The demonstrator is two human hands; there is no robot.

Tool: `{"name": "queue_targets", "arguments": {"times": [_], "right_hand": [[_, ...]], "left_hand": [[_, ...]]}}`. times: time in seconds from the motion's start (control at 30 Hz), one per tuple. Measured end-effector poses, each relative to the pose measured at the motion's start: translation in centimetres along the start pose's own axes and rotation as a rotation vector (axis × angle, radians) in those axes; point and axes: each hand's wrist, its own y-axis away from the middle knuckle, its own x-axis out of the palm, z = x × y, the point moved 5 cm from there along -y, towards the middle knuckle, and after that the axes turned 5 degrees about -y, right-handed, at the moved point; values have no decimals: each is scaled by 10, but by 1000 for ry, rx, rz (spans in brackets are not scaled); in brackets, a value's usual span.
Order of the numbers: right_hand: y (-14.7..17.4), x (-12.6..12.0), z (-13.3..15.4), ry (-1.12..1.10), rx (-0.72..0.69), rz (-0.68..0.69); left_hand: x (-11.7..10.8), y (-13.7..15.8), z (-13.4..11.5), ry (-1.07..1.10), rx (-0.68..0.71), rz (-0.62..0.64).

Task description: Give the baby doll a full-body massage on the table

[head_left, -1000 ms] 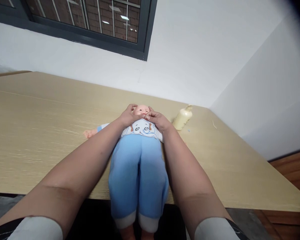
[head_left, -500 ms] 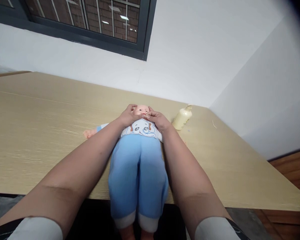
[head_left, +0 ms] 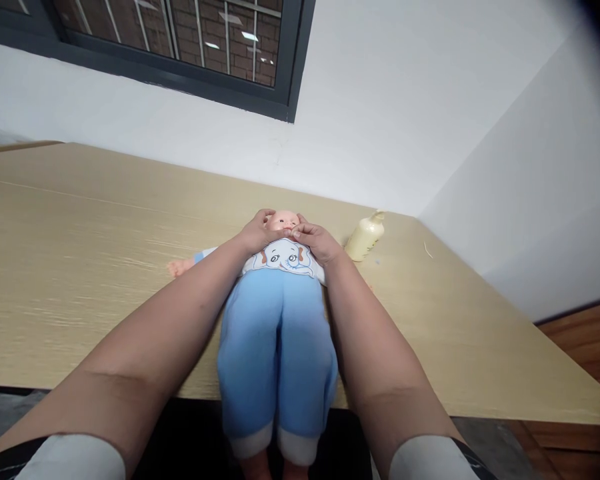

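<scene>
One blue-clad doll (head_left: 279,293) is lying face up, its legs overhanging the near edge of the worktop (head_left: 105,287); the left hand (head_left: 257,233) and the right hand (head_left: 320,241) are gripping its head (head_left: 283,218) from both sides, probably for steadiness, thumbs resting near the mouth; a cream bottle (head_left: 365,239) is standing untouched at right, before the wall (head_left: 360,133)
</scene>
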Motion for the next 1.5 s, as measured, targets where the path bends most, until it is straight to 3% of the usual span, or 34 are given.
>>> {"name": "queue_targets", "arguments": {"times": [1.5], "right_hand": [[0,-4,-6,-59,39,-17]], "left_hand": [[1,3,-3,6,-4,44]]}}
